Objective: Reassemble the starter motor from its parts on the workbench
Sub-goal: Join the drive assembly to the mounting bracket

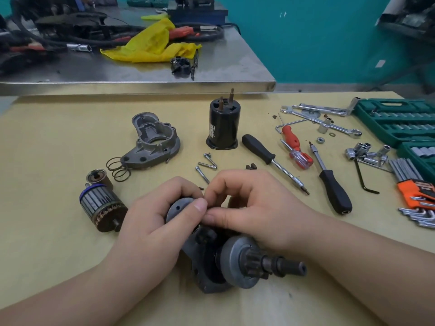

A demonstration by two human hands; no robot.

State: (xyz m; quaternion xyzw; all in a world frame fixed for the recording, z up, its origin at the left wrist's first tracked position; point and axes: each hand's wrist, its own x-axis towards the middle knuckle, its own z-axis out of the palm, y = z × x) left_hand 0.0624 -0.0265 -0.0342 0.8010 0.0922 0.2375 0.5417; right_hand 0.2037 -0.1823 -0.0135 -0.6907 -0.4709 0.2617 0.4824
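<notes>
My left hand (153,222) grips the grey round end of the starter drive assembly (237,264), whose pinion gear and shaft point toward the lower right. My right hand (249,208) pinches at the same end, fingertips meeting my left thumb; what it pinches is hidden. The armature (101,205) lies to the left, with a small cylindrical plunger (98,177) and a coil spring (117,169) behind it. The grey nose housing (153,140) lies farther back. The black cylindrical motor body (223,124) stands upright. Three bolts (207,163) lie just beyond my hands.
Black-handled screwdrivers (261,149) (334,191) and a red one (296,147) lie to the right, with wrenches (329,118), loose sockets (367,154), an orange hex key set (416,196) and a green socket case (400,121). A steel bench (211,67) behind carries cables and a yellow rag (153,43).
</notes>
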